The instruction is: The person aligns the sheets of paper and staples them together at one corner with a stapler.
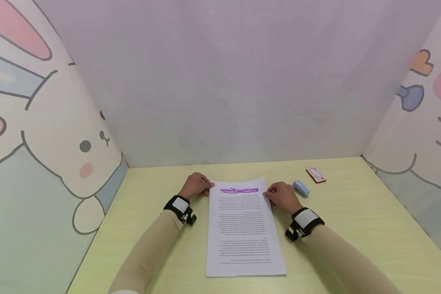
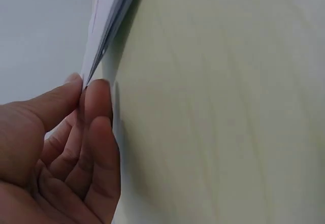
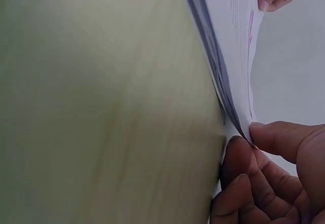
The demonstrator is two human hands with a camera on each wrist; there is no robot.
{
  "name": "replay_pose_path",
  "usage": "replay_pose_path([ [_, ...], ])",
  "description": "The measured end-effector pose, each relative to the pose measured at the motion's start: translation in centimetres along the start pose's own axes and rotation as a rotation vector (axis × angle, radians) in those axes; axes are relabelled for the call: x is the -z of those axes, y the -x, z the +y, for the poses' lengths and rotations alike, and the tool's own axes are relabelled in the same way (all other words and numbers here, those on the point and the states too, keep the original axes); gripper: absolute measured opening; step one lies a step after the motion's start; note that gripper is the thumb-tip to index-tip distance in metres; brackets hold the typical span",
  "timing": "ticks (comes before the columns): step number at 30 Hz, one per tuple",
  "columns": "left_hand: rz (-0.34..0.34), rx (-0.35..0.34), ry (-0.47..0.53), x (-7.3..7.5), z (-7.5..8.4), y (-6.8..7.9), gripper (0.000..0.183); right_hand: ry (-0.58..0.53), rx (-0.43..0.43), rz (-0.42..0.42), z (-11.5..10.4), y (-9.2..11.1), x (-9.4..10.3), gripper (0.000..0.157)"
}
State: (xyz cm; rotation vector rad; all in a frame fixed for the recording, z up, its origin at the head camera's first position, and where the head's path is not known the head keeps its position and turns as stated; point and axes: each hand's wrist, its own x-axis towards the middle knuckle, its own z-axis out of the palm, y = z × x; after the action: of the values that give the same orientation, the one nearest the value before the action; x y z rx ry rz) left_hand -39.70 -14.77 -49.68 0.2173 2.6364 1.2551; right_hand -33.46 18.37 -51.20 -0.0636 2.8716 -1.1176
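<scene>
A stack of printed paper (image 1: pixel 242 232) lies on the table, with purple scribble (image 1: pixel 239 190) across the top of its first sheet. At its far left corner my left hand (image 1: pixel 197 185) pinches the sheets between thumb and fingers. The right hand (image 1: pixel 283 197) pinches the far right edge the same way. Both wrist views show the paper (image 2: pixel 104 23) narrowing to a thin edge between thumb and fingertips, the far end lifted off the table. Just beyond my right hand lies a light blue stapler (image 1: pixel 301 188).
A small red and white box (image 1: pixel 316 174) sits at the back right of the pale yellow table (image 1: pixel 161 261). A plain wall (image 1: pixel 242 102) rises behind, and panels with cartoon animals stand at left and right. Black straps with small cameras circle both wrists.
</scene>
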Motion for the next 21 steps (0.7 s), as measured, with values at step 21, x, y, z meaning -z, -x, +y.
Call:
replay_pose_path([
  [21, 0.034, 0.045, -0.119, -0.41, -0.2, 0.11, 0.017, 0.13, 0.03, -0.028, -0.35, -0.22, -0.17, 0.024],
])
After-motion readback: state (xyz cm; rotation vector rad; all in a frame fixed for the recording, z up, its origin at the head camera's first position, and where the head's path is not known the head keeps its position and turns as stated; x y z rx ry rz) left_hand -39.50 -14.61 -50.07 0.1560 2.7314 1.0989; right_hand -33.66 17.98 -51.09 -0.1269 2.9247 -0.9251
